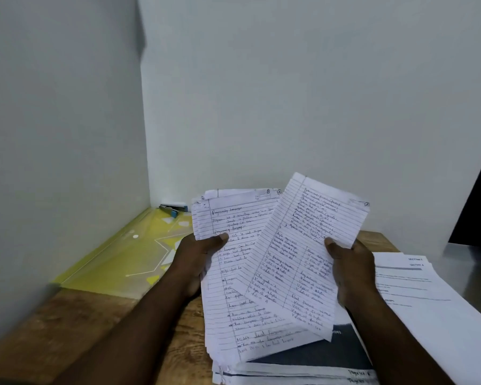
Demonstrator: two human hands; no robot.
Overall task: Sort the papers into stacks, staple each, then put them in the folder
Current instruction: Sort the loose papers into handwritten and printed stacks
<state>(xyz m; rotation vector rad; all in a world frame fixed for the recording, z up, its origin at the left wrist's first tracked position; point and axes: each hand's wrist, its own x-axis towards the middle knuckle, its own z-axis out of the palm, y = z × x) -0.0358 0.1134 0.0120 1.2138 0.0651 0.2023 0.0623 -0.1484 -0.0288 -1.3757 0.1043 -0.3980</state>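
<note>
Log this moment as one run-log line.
stage: sorting | left hand: holds lined sheets | right hand: holds single sheet | stapler, folder: untouched

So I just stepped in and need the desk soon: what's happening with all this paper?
A person is sorting handwritten notes. The left hand holds a sheaf of lined sheets, while the right hand holds one lined page apart from it. Printed pages lie in a pile at the right of the wooden desk, and more papers lie under the hands. The yellow folder and blue stapler sit untouched by the wall corner.
</note>
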